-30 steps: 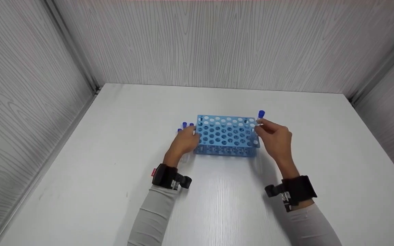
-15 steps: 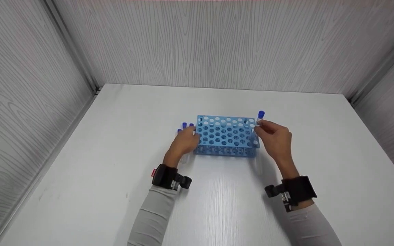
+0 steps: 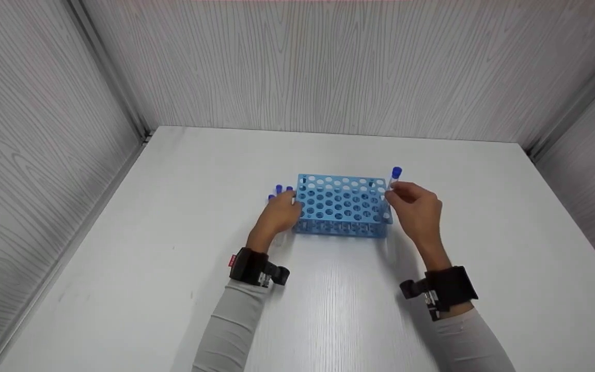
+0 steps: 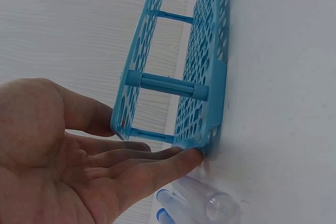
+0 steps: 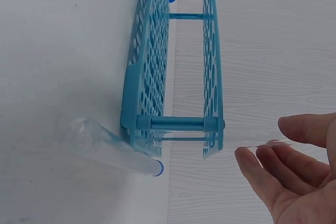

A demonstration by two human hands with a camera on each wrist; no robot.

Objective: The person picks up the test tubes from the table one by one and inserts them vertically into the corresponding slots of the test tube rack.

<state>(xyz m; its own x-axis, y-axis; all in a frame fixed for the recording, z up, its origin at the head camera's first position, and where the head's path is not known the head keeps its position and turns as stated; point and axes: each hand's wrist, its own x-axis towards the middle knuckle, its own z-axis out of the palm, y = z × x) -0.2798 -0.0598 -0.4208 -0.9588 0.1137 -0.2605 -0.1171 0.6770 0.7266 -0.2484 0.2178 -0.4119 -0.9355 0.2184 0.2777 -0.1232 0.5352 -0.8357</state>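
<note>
Pinches a clear test tube (image 5: 254,138) between thumb and fingertips of the right hand (image 3: 417,209), a little below its blue cap (image 3: 396,172) — tilts slightly, cap end up. Passes down through the top plate of the blue rack (image 3: 341,220) at its right end, on toward the lower plate; cannot tell exactly which hole. With the left hand (image 3: 278,213), grips the rack's left end, thumb at the top plate, fingers reaching to the lower one. Close beside that hand, has a group of blue-capped tubes (image 3: 279,188) lying on the white table (image 3: 349,310). Has a loose tube (image 5: 113,150) lying just beside the rack's right end as well. Farther out — wears black straps on both wrists, left (image 3: 248,266) and right (image 3: 451,288), above light grey sleeves (image 3: 233,325). Beyond the table, faces a pale wood-grain panel (image 3: 297,67).
</note>
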